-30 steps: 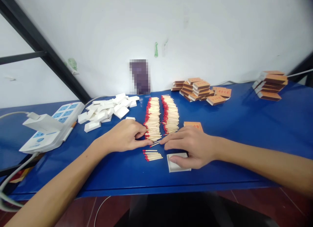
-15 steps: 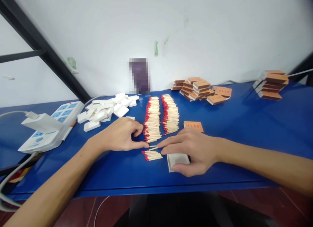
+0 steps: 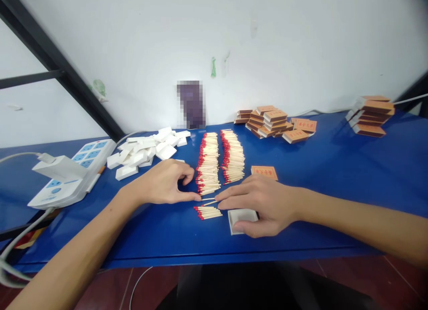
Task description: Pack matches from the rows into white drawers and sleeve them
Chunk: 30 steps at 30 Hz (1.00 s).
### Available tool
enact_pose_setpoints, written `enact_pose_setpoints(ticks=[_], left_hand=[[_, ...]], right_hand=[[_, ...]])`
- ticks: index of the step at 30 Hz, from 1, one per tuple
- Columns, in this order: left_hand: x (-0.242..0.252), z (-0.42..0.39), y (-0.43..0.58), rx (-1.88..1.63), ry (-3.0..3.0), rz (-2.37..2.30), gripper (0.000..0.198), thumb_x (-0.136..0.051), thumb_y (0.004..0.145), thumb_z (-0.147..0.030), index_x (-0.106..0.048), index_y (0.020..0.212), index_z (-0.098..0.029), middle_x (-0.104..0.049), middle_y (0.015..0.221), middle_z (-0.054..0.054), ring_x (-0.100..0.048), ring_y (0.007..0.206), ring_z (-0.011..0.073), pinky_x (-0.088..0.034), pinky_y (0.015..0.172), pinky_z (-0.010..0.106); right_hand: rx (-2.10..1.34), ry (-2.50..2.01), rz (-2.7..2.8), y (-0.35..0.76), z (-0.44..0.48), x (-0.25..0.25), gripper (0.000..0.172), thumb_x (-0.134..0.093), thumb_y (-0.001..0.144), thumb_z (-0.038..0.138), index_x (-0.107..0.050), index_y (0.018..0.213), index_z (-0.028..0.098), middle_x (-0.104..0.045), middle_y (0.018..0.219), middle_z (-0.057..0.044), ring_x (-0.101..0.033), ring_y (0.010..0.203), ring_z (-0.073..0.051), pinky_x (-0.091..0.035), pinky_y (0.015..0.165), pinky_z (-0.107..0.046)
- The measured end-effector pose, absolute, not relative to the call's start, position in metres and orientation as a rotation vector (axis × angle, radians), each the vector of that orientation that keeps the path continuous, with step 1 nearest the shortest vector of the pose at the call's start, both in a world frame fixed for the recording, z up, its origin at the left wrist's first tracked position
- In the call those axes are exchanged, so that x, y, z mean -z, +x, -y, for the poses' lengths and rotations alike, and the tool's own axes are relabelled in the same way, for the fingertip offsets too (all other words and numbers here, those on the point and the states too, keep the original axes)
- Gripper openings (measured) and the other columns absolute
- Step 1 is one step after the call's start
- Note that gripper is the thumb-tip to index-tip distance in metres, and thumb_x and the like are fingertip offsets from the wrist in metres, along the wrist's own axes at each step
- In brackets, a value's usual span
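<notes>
Two long rows of red-tipped matches lie side by side, a left row (image 3: 210, 161) and a right row (image 3: 235, 158). Nearer to me is a small group of matches (image 3: 210, 212). Between that group and the left row lie a couple of loose matches (image 3: 210, 202). My left hand (image 3: 166, 181) has its thumb tip at the red end of one loose match, its other fingers curled. My right hand (image 3: 259, 203) is spread, fingertips on the plain ends of the loose matches. Under its palm and thumb sits an open white matchbox tray (image 3: 236, 217), partly covered.
White trays (image 3: 142, 152) are heaped at the left, beside a power strip (image 3: 75, 172). Orange matchboxes (image 3: 272, 120) are piled by the wall, with another stack (image 3: 372, 116) far right. One orange matchbox sleeve (image 3: 264, 171) lies behind my right hand.
Both hands stay almost in place. My left thumb has shifted very slightly left, and my right fingertips have moved slightly left too. The matches look nearly the same.
</notes>
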<state>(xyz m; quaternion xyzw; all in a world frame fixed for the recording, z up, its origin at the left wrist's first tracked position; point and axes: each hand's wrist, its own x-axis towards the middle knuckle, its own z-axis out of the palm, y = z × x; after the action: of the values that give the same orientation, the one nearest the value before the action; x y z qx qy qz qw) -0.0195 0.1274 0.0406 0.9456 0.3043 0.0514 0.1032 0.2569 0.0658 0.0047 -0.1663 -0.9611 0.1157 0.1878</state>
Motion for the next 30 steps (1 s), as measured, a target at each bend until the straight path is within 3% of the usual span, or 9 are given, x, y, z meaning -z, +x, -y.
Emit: enact_pose_setpoints(ticks=[12,19,30], left_hand=[[-0.0405,-0.1279,-0.0216,-0.143,2.770,-0.914,0.052,-0.072,0.076,-0.068,-0.053,0.073,-0.020,-0.058,0.070,-0.003,-0.048,0.060,0.0136,-0.031,0.058,0.027],[-0.0463,-0.1289,-0.0254,-0.098,2.747,-0.977,0.061,-0.078,0.063,-0.075,-0.052,0.070,-0.020,-0.050,0.062,-0.006,-0.042,0.054,0.0118,-0.026,0.054,0.026],[-0.0425,-0.1290,-0.0243,-0.066,2.742,-0.957,0.059,-0.077,0.066,-0.073,-0.050,0.071,-0.020,-0.051,0.065,-0.005,-0.043,0.056,0.0120,-0.026,0.055,0.026]], right_hand=[[-0.416,-0.381,2.559,0.2557,-0.0670,-0.0016,0.031,-0.051,0.094,0.038,-0.069,0.103,0.014,-0.075,0.101,-0.009,-0.072,0.085,-0.021,-0.055,0.070,-0.030],[-0.396,-0.416,2.584,0.2560,-0.0665,-0.0021,0.030,-0.050,0.095,0.038,-0.069,0.103,0.015,-0.075,0.101,-0.009,-0.071,0.084,-0.020,-0.054,0.070,-0.029],[-0.341,-0.460,2.651,0.2571,-0.0660,-0.0010,0.033,-0.049,0.097,0.042,-0.068,0.106,0.017,-0.074,0.101,-0.009,-0.071,0.082,-0.020,-0.052,0.068,-0.028]])
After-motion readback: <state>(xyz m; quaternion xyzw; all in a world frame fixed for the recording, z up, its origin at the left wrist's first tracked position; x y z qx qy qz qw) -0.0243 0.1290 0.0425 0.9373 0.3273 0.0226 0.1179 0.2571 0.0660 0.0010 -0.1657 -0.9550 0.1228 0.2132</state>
